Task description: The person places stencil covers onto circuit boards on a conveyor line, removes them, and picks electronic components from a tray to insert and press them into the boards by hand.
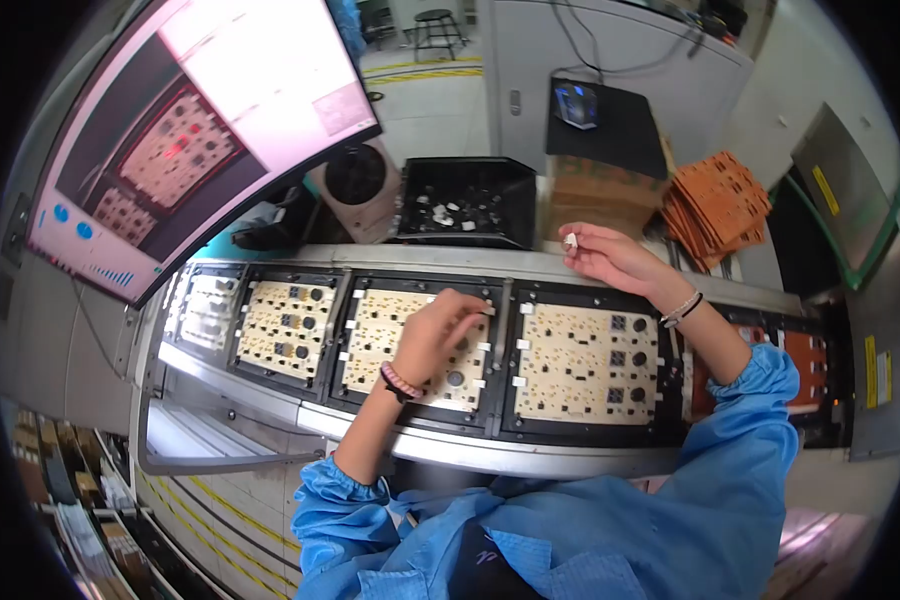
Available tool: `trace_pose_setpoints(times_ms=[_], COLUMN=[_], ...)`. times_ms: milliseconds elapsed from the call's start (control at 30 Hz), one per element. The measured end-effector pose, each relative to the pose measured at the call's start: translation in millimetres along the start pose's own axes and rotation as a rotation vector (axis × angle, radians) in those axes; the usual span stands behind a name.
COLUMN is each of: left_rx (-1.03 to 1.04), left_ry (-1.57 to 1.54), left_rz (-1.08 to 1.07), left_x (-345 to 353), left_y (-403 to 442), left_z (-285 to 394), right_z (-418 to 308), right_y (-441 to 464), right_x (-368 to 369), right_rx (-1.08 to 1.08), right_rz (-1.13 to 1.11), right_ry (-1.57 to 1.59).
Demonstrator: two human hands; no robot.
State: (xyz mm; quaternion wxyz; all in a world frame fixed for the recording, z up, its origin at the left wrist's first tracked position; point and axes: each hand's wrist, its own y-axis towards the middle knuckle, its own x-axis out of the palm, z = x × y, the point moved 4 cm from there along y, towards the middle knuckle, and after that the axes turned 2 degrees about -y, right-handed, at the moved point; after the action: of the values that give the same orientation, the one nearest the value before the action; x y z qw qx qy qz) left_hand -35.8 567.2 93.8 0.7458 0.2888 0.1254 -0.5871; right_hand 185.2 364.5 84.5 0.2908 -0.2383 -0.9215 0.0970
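Note:
My left hand reaches over the middle cream circuit board, its fingers pinched at a small white piece on the board's upper right edge. Whether that piece is still seated cannot be made out. To the right, my right hand is raised above the rail, palm partly up, with small white pieces between its thumb and fingers. Below it, another cream circuit board sits in a black frame, with white pieces along its side edges and black parts on its face.
Further boards in black frames line the conveyor to the left. Behind it stands a black bin with white and dark bits. A cardboard box and stacked orange-brown boards lie back right. A large monitor overhangs the left.

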Motion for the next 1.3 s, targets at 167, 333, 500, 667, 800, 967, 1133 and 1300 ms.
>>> trace_pose_setpoints(times_ms=[167,333,500,667,800,967,1133,1300], left_rx=[-0.124,-0.120,-0.157,-0.156,-0.154,-0.164,-0.139,-0.122], left_ry=[-0.050,-0.110,-0.111,-0.097,-0.078,-0.083,-0.086,-0.072], left_rz=[-0.006,-0.038,-0.072,-0.084,-0.093,-0.102,-0.087,-0.100], left_x=[3,7,5,1,0,-4,-6,-9], left_y=[-2,-4,-5,-6,-6,-8,-9,-9], left_z=[-8,-11,-21,-23,-28,-24,-28,-25], right_z=[13,1,10,20,27,25,25,26], right_y=[-78,-141,-166,-172,-170,-168,-167,-166], right_x=[-9,-24,-45,-31,-28,-14,-11,-11], right_rx=[-0.079,-0.127,-0.219,-0.423,-0.446,-0.408,-0.381,-0.377], right_rz=[0.022,0.366,0.578,0.632,0.643,0.650,0.688,0.662], right_ry=[0.100,-0.593,-1.192,-1.892,-1.980,-2.053,-2.072,-2.133])
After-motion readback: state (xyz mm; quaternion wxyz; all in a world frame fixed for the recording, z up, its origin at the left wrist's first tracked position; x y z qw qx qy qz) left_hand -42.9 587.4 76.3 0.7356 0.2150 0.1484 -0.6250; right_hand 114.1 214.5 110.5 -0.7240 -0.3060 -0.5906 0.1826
